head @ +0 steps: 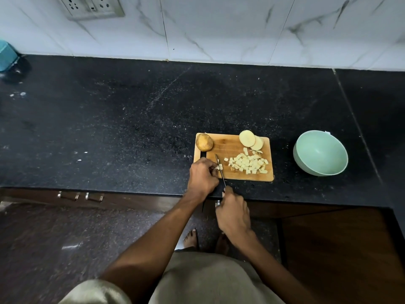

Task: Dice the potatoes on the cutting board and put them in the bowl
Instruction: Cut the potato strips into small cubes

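Head view, looking down on a black speckled stone countertop (pixel 131 128). Landmark: the rectangular wooden cutting board (pixel 228 145), lying near the counter's front edge.

On the board, far left corner: one whole unpeeled brown potato (pixel 204 141). Far right corner: pale round potato slices (pixel 251 140), overlapping one another, the outermost reaching the board's right edge. Near right part of the board: a loose pile of small pale potato cubes (pixel 248 164), spread flat, all on the board.

Left hand (pixel 202 175) sits over the board's near left corner, fingers curled down onto a small pale potato piece (pixel 219 167), pinning it against the board. The piece is mostly hidden by the fingers; its shape cannot be made out with certainty.

Right hand (pixel 233 212) is in front of the board, beyond the counter edge, fingers wrapped round the handle of a slim dark-bladed knife (pixel 220 170). The blade runs from the hand up across the board's near edge, lying just right of the left fingertips and touching the held piece.

Right of the board, well apart from it: a pale green round bowl (pixel 320 155), upright on the counter, no potato visible inside.

Beyond the board: white marbled wall tiles (pixel 241 29) with a socket plate (pixel 92 7) to the far left. At the far left edge of the counter, a teal object (pixel 6 55), partly cut off.
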